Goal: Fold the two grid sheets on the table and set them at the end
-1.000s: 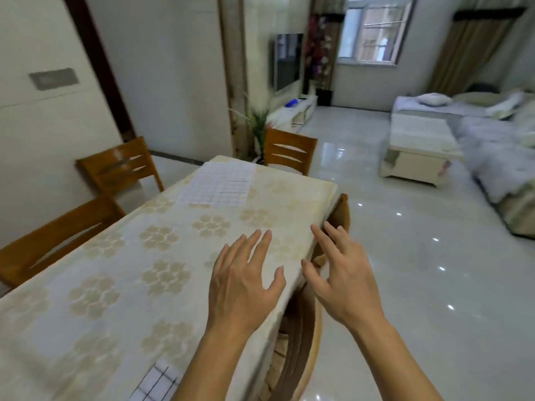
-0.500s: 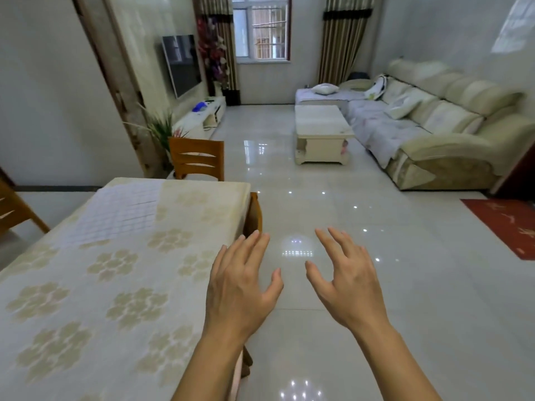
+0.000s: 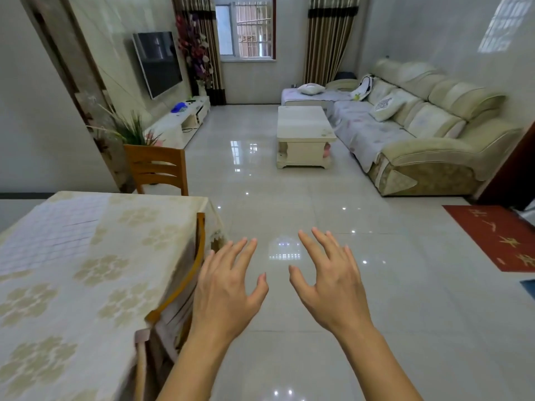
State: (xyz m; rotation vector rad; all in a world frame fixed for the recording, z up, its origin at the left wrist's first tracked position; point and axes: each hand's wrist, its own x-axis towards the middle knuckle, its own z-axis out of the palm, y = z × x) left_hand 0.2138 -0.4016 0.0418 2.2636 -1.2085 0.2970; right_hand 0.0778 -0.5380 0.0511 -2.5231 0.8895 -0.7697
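One grid sheet (image 3: 49,235), white with a fine square pattern, lies flat at the far left part of the table (image 3: 115,285), which wears a cream cloth with beige flower prints. The second grid sheet is out of view. My left hand (image 3: 228,287) hovers palm down, fingers spread, over the floor just right of the table's edge. My right hand (image 3: 330,282) hangs beside it, also spread and holding nothing. Both hands are well apart from the grid sheet.
A wooden chair (image 3: 179,273) is tucked under the table's right side and another chair (image 3: 157,169) stands at its far end. Beyond lie shiny floor tiles, a coffee table (image 3: 304,134), a sofa (image 3: 419,134) and a red mat (image 3: 498,235).
The view has swung right, off the table toward the living room. Both hands, earlier over the table's right edge, now hang over the floor, still spread. The near grid sheet has left the frame.
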